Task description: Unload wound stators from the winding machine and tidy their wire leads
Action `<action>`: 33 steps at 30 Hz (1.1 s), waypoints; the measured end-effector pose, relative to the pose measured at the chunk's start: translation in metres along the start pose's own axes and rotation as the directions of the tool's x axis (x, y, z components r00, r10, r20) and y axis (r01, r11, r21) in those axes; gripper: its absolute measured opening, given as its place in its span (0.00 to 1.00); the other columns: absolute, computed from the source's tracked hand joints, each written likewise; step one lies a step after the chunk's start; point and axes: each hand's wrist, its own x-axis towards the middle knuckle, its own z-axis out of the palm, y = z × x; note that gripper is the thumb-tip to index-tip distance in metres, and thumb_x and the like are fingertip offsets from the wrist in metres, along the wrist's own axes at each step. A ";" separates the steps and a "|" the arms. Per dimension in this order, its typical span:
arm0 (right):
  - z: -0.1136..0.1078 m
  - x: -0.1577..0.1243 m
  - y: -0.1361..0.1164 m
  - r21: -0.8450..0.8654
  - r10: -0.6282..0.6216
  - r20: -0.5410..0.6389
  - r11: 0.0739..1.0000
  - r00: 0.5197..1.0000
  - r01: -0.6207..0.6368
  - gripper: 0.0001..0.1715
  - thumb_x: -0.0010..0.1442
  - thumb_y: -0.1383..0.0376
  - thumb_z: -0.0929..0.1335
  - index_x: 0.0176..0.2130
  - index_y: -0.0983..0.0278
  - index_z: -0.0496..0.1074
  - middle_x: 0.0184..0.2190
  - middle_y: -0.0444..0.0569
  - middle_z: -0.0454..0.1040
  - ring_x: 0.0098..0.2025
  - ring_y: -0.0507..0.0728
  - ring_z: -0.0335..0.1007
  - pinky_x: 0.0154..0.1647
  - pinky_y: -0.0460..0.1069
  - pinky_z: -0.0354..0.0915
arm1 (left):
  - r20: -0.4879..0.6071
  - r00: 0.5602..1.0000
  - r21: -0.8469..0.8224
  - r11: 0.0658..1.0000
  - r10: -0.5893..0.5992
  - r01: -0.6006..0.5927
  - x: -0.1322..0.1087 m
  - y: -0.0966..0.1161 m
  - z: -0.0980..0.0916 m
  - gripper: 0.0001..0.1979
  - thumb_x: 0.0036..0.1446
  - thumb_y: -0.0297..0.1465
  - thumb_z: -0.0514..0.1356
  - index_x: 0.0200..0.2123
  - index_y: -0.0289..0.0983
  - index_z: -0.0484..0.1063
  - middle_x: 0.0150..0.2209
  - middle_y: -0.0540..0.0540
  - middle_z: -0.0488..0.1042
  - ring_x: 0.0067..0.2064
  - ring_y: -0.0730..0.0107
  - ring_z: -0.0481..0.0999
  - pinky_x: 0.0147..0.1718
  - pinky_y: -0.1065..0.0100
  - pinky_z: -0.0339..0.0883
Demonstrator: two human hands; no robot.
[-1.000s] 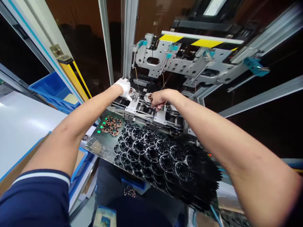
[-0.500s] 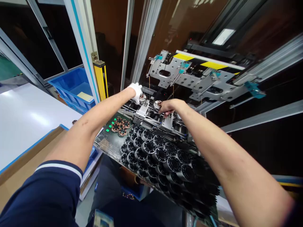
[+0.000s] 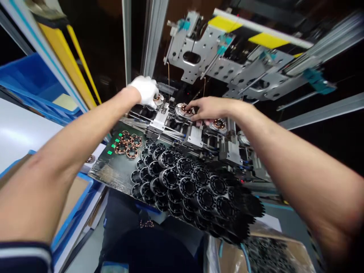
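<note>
Black rings [image 3: 179, 180] stacked nearside, copper coils [image 3: 127, 145] beside them, right grip [image 3: 209, 108] spread at wound ring [image 3: 183, 109], left gloved grip [image 3: 144, 91] unclear.

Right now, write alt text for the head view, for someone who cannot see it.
A white-gloved left hand and bare right hand reach to copper-wound rings on a metal machine. Nearer, four loose wound rings lie on a dark bench, left of many stacked black-and-silver cylinders.
</note>
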 end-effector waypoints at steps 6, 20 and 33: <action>0.007 -0.035 0.039 -0.165 0.057 0.018 0.985 0.998 -0.053 0.16 0.69 0.60 0.78 0.55 0.59 0.88 0.32 0.45 0.83 0.37 0.60 0.81 0.53 0.61 0.79 | -0.154 0.978 -0.084 0.984 0.141 -0.155 -0.003 -0.014 0.013 0.27 0.78 0.50 0.67 0.73 0.49 0.80 0.72 0.49 0.76 0.75 0.48 0.73 0.79 0.44 0.66; 0.013 -0.067 0.024 -0.159 0.024 -0.144 0.986 0.989 -0.047 0.06 0.73 0.61 0.77 0.43 0.60 0.88 0.29 0.45 0.81 0.33 0.56 0.78 0.49 0.57 0.75 | -0.289 0.953 -0.099 0.987 0.095 -0.128 0.004 -0.003 0.021 0.57 0.71 0.68 0.33 0.60 0.35 0.88 0.54 0.49 0.77 0.74 0.37 0.77 0.68 0.38 0.64; 0.029 -0.058 0.009 -0.297 -0.226 -0.282 0.945 0.932 0.140 0.18 0.76 0.49 0.76 0.56 0.55 0.87 0.37 0.48 0.75 0.38 0.59 0.70 0.39 0.58 0.62 | -0.265 0.959 0.069 0.994 0.102 -0.087 -0.021 -0.029 0.021 0.50 0.65 0.49 0.28 0.48 0.16 0.79 0.65 0.42 0.76 0.80 0.38 0.69 0.62 0.28 0.62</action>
